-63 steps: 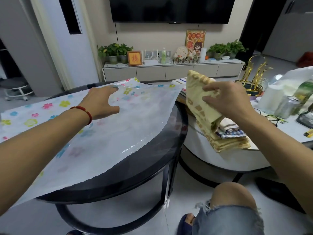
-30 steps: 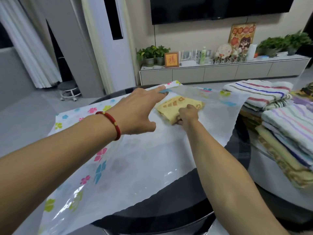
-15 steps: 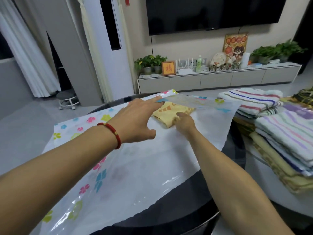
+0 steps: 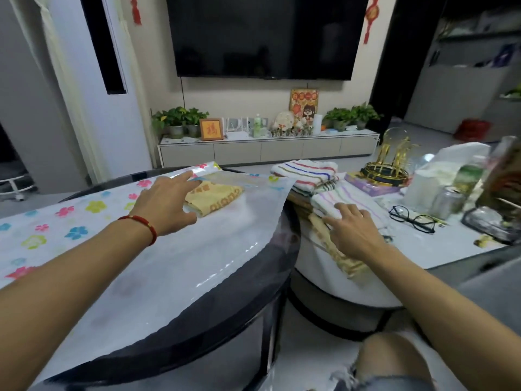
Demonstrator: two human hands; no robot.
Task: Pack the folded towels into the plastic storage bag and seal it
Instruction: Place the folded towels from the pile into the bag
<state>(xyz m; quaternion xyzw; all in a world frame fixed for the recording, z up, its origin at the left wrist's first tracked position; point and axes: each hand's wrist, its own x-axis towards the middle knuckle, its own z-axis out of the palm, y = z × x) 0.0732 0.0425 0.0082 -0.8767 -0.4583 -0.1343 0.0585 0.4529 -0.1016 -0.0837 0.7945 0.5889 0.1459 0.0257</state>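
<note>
A flower-printed plastic storage bag (image 4: 84, 221) lies flat across the dark round table (image 4: 253, 300). A folded yellow towel (image 4: 217, 197) sits inside it at the far end, under the clear top layer. My left hand (image 4: 166, 201) rests spread on the bag beside that towel, fingers at the bag's far edge. On the white table to the right stands a stack of folded towels: a white striped towel (image 4: 346, 198) on top and yellow ones (image 4: 335, 249) beneath. My right hand (image 4: 352, 230) lies on the striped towel's near edge, fingers apart.
Another striped folded towel (image 4: 304, 170) lies behind the stack. The white table (image 4: 408, 249) also carries black glasses (image 4: 411, 218), a can (image 4: 446, 203), a gold rack (image 4: 386, 165), a purple box and white bags. My knee (image 4: 386, 359) is below, between the tables.
My right hand has let go of the yellow towel inside the bag, pulled out and moved right onto the towel stack. My left hand stays on the bag.
</note>
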